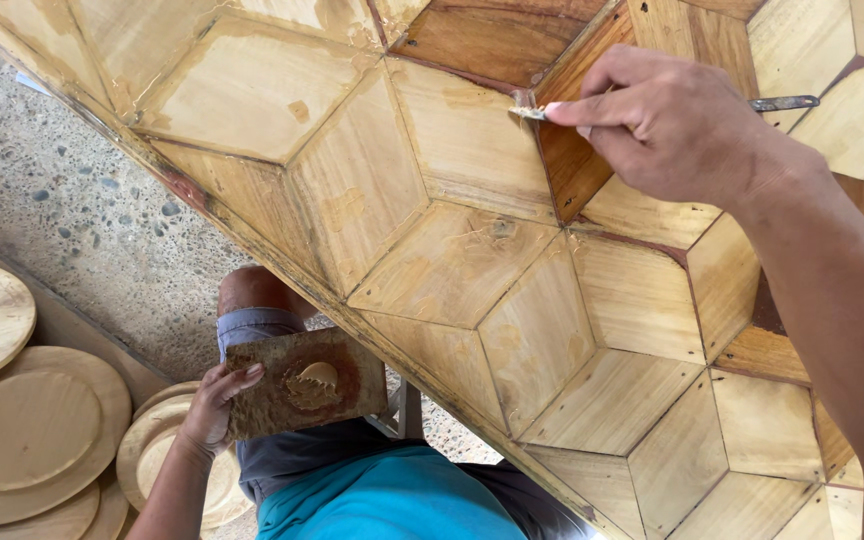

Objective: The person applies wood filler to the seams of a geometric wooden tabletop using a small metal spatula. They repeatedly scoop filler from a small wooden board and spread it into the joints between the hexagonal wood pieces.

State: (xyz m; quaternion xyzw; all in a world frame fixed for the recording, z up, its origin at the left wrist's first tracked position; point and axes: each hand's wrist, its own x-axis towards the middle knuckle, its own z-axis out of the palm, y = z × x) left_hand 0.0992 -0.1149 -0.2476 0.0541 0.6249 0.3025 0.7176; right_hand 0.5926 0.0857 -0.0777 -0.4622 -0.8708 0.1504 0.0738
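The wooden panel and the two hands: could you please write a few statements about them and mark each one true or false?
1. The right hand presses a thin metal tool against a seam of the patterned wooden panel. True.
2. The left hand is empty. False: its grip is on a small flat board carrying a dab of paste.
3. The panel is made of round pieces. False: it is made of angular pieces fitted in a geometric pattern.
4. Round wooden plates lie stacked at lower left. True.
5. The person wears a red shirt. False: the shirt is blue.
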